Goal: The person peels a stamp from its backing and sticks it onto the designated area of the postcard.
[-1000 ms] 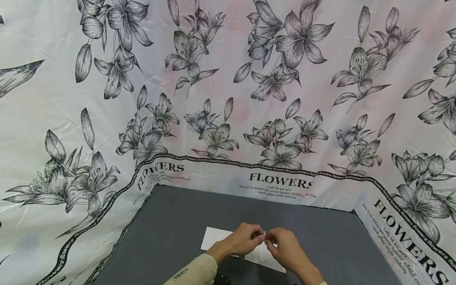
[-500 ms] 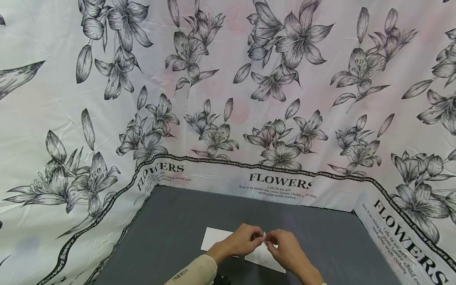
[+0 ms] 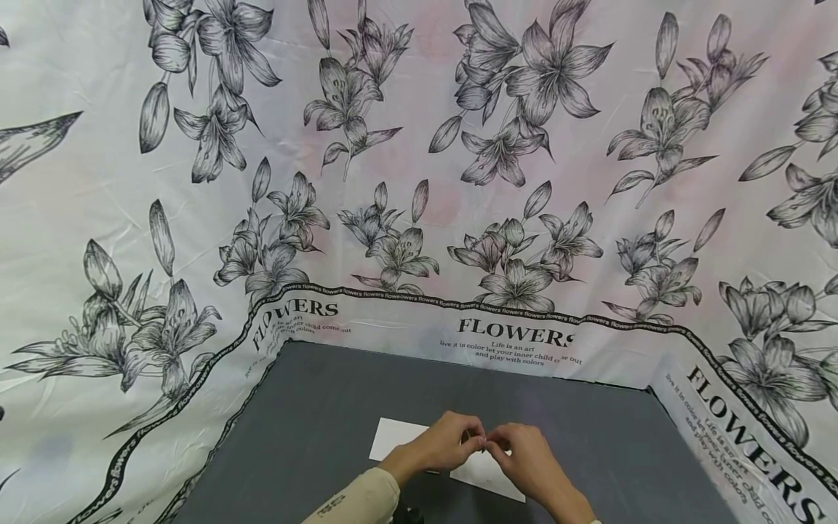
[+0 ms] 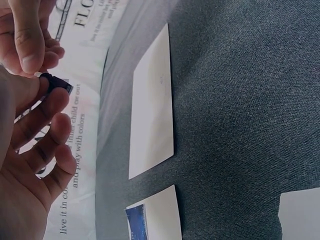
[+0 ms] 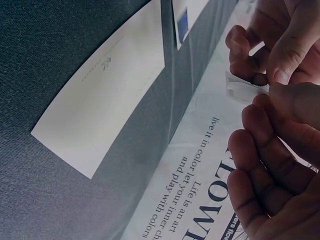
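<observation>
In the head view my left hand [image 3: 448, 442] and right hand [image 3: 521, 451] meet fingertip to fingertip above two white cards. Between them both hands pinch a small stamp [image 4: 59, 82], dark blue in the left wrist view. The right wrist view shows the white side of this stamp [image 5: 245, 91], with a toothed edge. Thumb and index finger do the pinching, while the left hand's other fingers curve loosely. Below lies the right card [image 3: 487, 474], which bears a faint printed emblem in the right wrist view. The left card [image 3: 395, 437] is partly hidden by the left hand.
A blue picture [image 4: 136, 221] sits at a corner of the left card. Another white piece [image 4: 300, 215] shows at the left wrist view's edge. The dark grey tabletop [image 3: 340, 386] ends against a flower-printed curtain [image 3: 419, 218]. A black object [image 3: 409, 515] lies near the bottom.
My right hand has sunk very slightly, and the pale bit between the fingertips shows less in the head view. The left hand and the cards have stayed put.
</observation>
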{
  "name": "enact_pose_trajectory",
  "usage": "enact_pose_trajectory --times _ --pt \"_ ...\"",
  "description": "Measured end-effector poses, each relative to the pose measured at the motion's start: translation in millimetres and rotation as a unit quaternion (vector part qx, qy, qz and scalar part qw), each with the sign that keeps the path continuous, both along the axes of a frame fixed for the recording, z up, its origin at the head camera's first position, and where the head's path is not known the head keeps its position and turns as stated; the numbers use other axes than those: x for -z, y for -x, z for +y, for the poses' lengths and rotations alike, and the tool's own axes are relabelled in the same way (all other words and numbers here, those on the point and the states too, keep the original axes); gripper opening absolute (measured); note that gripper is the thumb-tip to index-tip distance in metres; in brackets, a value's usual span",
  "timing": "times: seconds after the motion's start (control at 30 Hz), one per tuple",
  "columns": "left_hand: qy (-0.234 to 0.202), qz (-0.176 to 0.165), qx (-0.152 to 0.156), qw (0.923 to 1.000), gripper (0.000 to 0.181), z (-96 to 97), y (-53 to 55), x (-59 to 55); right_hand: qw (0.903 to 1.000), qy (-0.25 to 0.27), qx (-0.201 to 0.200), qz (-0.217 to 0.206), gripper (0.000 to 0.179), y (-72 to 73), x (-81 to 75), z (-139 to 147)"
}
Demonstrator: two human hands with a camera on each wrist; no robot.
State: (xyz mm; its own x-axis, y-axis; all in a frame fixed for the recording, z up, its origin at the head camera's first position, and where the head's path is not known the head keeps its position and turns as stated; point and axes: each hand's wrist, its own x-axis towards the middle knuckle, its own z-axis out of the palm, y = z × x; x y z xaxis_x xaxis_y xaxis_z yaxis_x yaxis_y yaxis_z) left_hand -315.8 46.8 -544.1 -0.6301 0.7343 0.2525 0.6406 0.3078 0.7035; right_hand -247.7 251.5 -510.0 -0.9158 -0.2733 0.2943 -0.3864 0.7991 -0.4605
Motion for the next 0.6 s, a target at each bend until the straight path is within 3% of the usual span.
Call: enact_pose_trajectory --times 0.6 --pt "0.006 0.012 0.006 0.9999 0.018 -0.4 0.1 -1.8 0.9997 0.001 0.022 0.009 0.015 -0.2 -1.3 -2.8"
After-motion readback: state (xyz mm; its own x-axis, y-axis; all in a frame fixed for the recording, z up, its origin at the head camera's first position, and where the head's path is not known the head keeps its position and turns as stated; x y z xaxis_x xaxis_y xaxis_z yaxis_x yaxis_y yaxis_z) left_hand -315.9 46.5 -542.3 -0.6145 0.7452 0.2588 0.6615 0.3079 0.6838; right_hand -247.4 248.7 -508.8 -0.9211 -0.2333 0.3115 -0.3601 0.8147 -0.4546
